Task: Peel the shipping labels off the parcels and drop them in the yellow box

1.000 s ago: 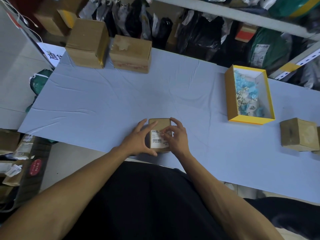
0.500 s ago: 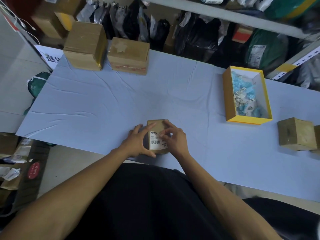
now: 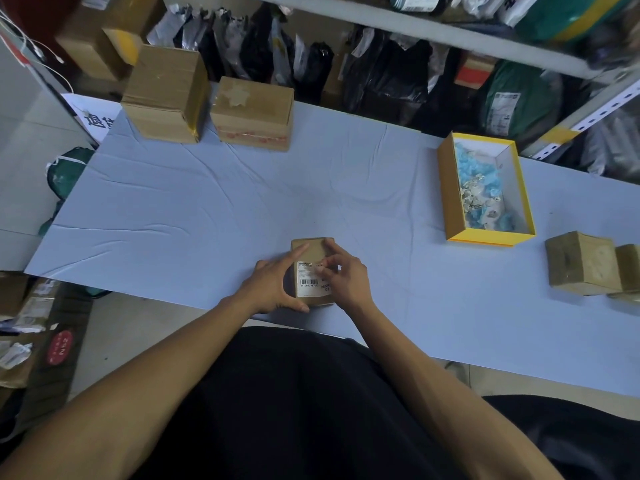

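White shipping label point(image 3: 309, 279) on the small parcel point(image 3: 312, 249) in my hands: barcode, digits beneath it too blurred to trust, bold "MX" at the right edge, the rest hidden. Red round sticker point(image 3: 60, 346) on a floor carton, left: "252", seen upside down. Chinese characters on a white sign point(image 3: 90, 116) far left, cut off.

A parcel depot or stockroom: metal shelving point(image 3: 433, 32) crammed with bagged packages point(image 3: 381, 74), cardboard boxes point(image 3: 166, 95) on a cloth-covered tabletop point(image 3: 207, 209).
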The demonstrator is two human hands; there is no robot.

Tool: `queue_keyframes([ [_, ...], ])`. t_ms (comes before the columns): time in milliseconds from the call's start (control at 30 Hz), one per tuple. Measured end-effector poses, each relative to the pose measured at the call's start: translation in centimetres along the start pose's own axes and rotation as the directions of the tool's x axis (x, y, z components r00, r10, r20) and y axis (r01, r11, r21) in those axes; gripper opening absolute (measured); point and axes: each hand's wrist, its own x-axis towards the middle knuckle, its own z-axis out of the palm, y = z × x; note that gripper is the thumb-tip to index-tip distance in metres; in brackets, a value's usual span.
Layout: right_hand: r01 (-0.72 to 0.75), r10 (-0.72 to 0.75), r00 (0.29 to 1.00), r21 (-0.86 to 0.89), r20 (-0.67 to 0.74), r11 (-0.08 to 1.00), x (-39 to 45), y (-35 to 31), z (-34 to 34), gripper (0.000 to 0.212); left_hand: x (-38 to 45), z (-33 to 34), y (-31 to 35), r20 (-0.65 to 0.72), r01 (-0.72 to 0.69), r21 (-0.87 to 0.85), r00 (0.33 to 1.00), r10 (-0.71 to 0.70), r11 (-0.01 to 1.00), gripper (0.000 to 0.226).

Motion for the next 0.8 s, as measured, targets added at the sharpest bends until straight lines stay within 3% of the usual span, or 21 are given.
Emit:
queue_keyframes([
  [800, -0.065, 0.065, 0.998, 0.042, 0.008, 0.997, -0.34, -0.02, 0.35, 0.013, -0.25, 0.02, -0.05, 0.005, -0.006, -0.019, 1.0, 0.006, 1.0, 0.126],
])
